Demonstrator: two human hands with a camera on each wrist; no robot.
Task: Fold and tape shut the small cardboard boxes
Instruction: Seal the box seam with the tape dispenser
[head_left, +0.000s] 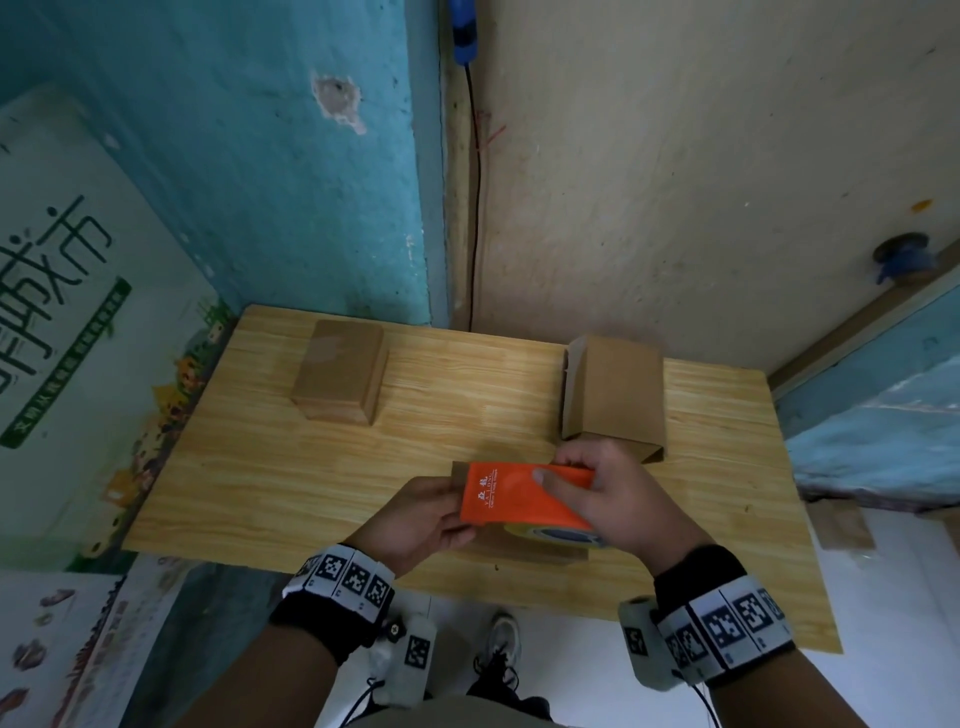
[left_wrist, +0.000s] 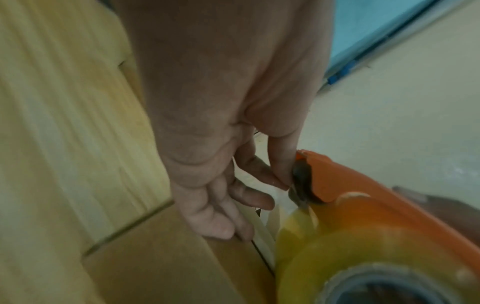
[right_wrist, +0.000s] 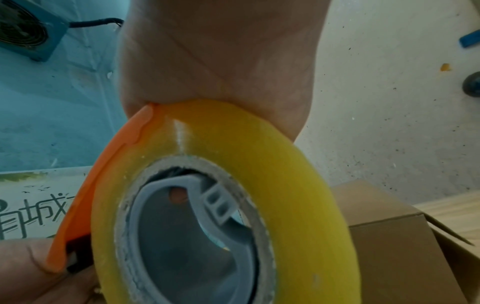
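Observation:
An orange tape dispenser (head_left: 519, 496) with a yellow tape roll (right_wrist: 259, 154) hangs just above a cardboard box (head_left: 524, 553) near the table's front edge; the hands hide most of that box. My right hand (head_left: 558, 470) grips the dispenser from the right, thumb on top. My left hand (head_left: 457, 512) is at its left end. In the left wrist view the thumb and forefinger (left_wrist: 281, 176) pinch the clear tape end at the dark cutter (left_wrist: 301, 183), and the other fingers rest on the box (left_wrist: 168, 257).
A taped-shut box (head_left: 340, 376) lies at the back left of the wooden table (head_left: 260, 467). A box with open end flaps (head_left: 613, 395) stands at the back right, just beyond my right hand. Walls close off the back; a printed carton (head_left: 67, 312) stands to the left.

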